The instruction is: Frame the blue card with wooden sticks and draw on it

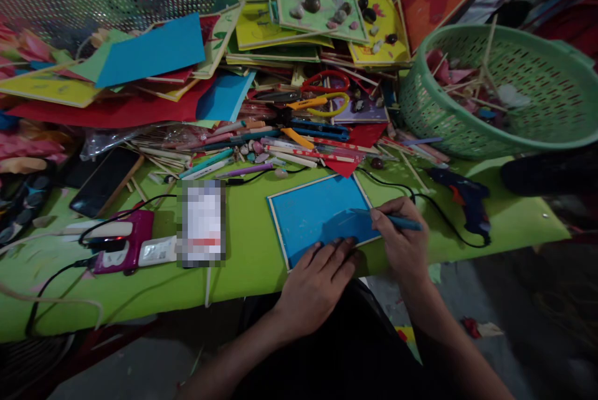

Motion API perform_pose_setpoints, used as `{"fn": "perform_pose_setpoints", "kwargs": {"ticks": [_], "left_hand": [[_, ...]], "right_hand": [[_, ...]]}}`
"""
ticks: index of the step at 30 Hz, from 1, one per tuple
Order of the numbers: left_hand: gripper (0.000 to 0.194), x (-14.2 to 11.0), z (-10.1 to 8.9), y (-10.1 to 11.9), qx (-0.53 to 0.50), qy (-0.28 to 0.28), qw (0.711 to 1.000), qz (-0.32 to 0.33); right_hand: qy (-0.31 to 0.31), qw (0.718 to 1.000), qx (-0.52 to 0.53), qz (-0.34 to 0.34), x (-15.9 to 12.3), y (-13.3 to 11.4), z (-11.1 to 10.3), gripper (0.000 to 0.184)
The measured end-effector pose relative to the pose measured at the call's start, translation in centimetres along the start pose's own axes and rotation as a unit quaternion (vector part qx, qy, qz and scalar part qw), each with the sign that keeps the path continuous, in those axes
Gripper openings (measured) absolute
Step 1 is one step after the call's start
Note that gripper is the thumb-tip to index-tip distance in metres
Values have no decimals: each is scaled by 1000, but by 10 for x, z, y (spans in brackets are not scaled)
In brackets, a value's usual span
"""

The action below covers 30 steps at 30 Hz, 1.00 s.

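Observation:
A blue card [308,210] edged with thin wooden sticks lies flat on the green table in front of me. Across its lower edge my left hand [315,285] rests with the fingers stretched out, touching the surface. My right hand [404,235] is closed around a blue pen [402,222], whose tip reaches over the right part of the card. Faint light marks show on the blue surface near the tip. Under my right hand, part of the card's right corner is hidden.
A green basket [504,88] of scraps stands at the right, with a glue gun [469,200] below it. Pens, sticks, scissors [327,82] and framed cards [322,10] crowd the back. At left are a phone [107,180] and a purple power strip [140,235] with cables.

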<state>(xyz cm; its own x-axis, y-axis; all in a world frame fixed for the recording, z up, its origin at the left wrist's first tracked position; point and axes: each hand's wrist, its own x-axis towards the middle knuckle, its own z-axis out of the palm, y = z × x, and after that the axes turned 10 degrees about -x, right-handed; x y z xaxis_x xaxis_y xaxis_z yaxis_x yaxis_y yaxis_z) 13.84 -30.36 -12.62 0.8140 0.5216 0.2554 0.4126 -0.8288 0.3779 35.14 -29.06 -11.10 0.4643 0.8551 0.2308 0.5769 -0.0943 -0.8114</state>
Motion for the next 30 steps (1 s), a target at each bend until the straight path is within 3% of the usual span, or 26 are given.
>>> {"fn": "perform_pose_setpoints", "kwargs": {"ticks": [20, 24, 30], "left_hand": [[44, 0, -1, 0, 5, -11, 1000, 2], [44, 0, -1, 1, 5, -11, 1000, -3], [44, 0, -1, 1, 4, -7, 1000, -3]], "right_hand": [[44, 998, -44, 1, -1, 5, 2, 17], [54, 998, 8, -3, -4, 5, 1, 16], [43, 988, 134, 57, -6, 6, 3, 14]]}}
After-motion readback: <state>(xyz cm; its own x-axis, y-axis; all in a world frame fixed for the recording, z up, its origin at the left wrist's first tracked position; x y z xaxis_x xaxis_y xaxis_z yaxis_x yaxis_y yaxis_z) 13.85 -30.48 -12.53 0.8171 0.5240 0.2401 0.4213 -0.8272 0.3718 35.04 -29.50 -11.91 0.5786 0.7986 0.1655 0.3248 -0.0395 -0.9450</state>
